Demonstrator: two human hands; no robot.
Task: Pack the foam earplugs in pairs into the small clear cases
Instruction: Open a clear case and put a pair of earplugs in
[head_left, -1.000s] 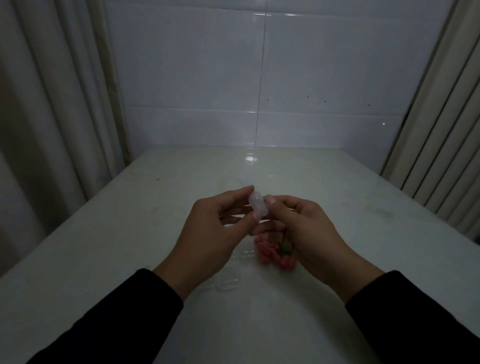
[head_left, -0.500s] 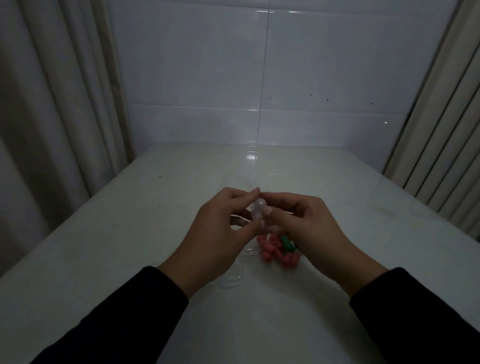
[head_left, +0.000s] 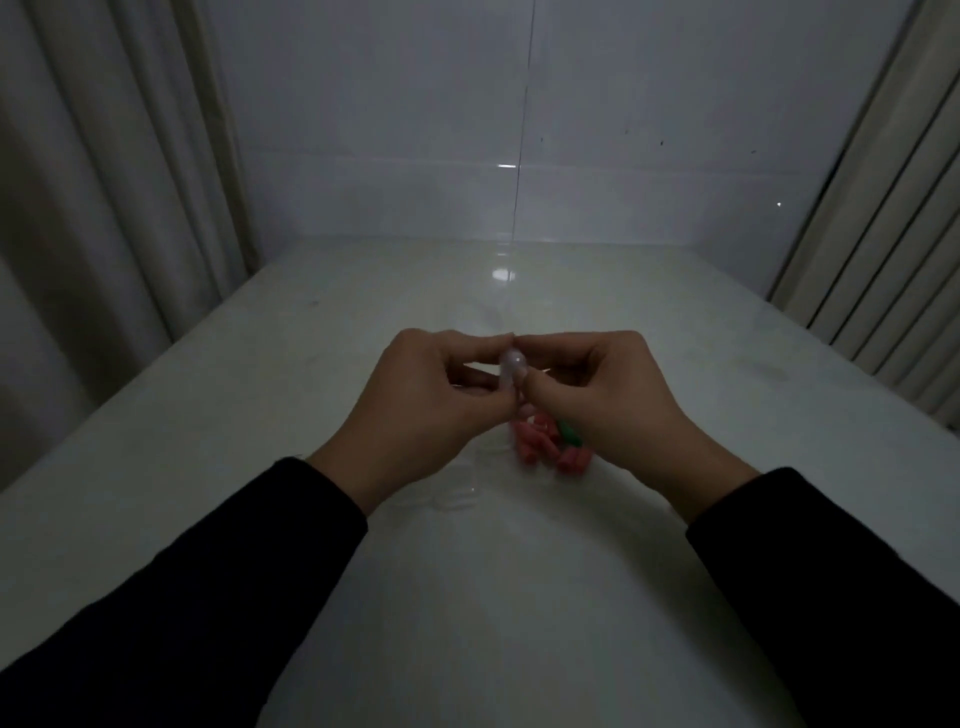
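A small clear case (head_left: 511, 364) is held above the table between both hands. My left hand (head_left: 421, 410) pinches it from the left with thumb and forefinger. My right hand (head_left: 608, 400) pinches it from the right the same way. Below the hands lies a small heap of pink foam earplugs (head_left: 540, 448), with one green earplug (head_left: 568, 432) among them. Several more clear cases (head_left: 457, 496) lie on the table just under my left wrist, faint in the dim light. Whether the held case has anything inside is not visible.
The white table (head_left: 519, 597) runs back to a tiled wall (head_left: 467, 130). Pale curtains (head_left: 104, 182) hang along the left edge, and a ribbed panel (head_left: 883, 234) stands at the right edge.
Both hands have closed in round the clear case and turned it, so it shows smaller between the fingertips. The view has tilted slightly downward.
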